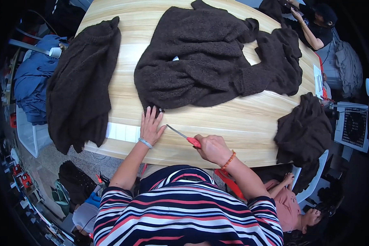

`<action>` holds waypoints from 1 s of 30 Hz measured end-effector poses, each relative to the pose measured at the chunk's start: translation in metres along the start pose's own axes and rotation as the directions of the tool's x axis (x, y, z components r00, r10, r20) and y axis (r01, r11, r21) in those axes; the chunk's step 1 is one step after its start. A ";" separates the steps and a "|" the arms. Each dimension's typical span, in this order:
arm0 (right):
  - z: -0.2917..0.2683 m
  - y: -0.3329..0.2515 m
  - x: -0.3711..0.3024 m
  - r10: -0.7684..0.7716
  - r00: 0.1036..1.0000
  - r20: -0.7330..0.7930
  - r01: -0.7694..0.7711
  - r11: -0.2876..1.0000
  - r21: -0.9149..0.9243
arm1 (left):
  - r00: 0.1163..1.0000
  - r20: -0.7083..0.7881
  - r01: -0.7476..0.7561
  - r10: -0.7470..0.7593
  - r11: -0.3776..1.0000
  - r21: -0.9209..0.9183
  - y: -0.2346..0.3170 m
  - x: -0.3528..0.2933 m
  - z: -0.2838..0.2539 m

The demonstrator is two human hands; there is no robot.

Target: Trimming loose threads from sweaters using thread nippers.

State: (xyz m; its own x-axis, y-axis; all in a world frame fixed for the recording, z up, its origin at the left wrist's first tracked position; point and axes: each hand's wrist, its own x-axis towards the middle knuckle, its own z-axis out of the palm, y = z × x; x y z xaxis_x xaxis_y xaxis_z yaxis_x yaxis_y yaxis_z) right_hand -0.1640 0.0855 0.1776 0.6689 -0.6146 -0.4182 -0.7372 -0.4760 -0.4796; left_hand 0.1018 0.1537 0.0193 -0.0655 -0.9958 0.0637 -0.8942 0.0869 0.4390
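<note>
A dark brown knitted sweater (192, 61) lies spread and wrinkled over the middle of the table, a small white tag showing on it. At its near left corner my left hand (152, 125) rests palm down, fingers stretched out, the fingertips touching the knit. Right of it and a little nearer to me, my right hand (213, 148) is closed around the red handle of a pair of scissors (177, 132). Their narrow metal blades look closed and point up-left toward my left hand. The tip is apart from the sweater. My fingers hide most of the handle.
The pale wooden table (258, 123) also bears a brown garment pile (84, 82) at the left and a smaller brown heap (303, 129) at the right. Blue garments (37, 82) hang beyond the left edge. People sit at the far right (315, 24) and near right (287, 205).
</note>
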 end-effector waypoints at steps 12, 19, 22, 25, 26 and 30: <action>0.004 0.021 -0.006 0.031 0.999 -0.043 -0.028 0.998 0.060 | 0.995 -0.089 -0.053 0.051 0.999 -0.014 0.027 0.014 -0.026; -0.020 0.025 -0.016 0.285 0.958 -0.003 -0.285 0.958 0.023 | 0.981 -0.158 -0.128 0.111 0.986 -0.106 0.039 0.079 0.014; -0.025 0.027 -0.025 0.318 0.948 -0.018 -0.317 0.948 0.023 | 0.985 -0.152 0.055 -0.080 0.985 -0.165 0.035 0.090 0.024; -0.030 0.026 -0.026 0.276 0.961 -0.016 -0.275 0.961 0.038 | 0.974 -0.221 0.022 -0.051 0.991 -0.132 0.025 0.099 0.031; -0.030 0.026 -0.028 0.242 0.970 0.013 -0.242 0.969 0.049 | 0.972 -0.232 0.012 -0.044 0.990 -0.139 0.025 0.101 0.031; -0.032 0.024 -0.028 0.300 0.954 0.003 -0.300 0.952 0.060 | 0.991 -0.112 0.040 -0.073 0.962 -0.271 0.027 0.101 0.022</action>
State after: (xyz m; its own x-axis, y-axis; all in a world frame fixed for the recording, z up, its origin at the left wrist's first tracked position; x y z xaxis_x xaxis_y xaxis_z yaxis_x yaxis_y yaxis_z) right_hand -0.2036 0.0712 0.2025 0.4171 -0.7270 -0.5454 -0.8966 -0.2309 -0.3779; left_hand 0.0612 0.0544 0.0174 0.0498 -0.9901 0.1316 -0.7425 0.0514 0.6679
